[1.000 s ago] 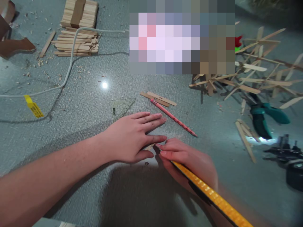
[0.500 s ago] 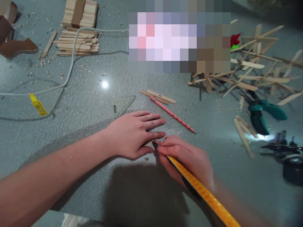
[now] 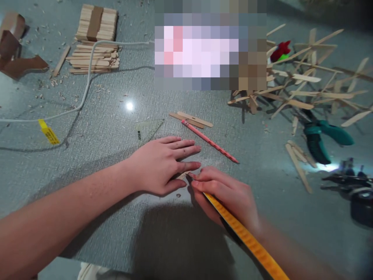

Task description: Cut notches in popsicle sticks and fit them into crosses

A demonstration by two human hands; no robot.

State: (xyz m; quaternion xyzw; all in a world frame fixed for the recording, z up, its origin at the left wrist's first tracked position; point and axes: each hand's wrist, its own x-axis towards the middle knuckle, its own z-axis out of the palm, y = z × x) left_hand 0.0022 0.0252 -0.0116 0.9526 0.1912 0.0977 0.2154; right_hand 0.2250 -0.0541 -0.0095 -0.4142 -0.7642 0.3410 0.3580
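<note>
My left hand lies flat on the table with its fingers stretched out. A small part of a wooden craft stick shows between its thumb and forefinger; the rest is hidden under the hand. My right hand is closed around a long yellow utility knife. Its dark tip touches or nearly touches the stick beside my left thumb. A pink pencil lies just beyond my fingers, with two craft sticks behind it. A clear set square is partly covered by my left hand.
Craft sticks lie stacked at the back left, near a white cable with a yellow tag. On the right are a lattice of joined sticks, teal-handled pliers and a black device. A blurred patch covers the back middle.
The view has shifted slightly, so most things sit a little further left. Both hands keep nearly the same pose, with the knife tip still by the left thumb.
</note>
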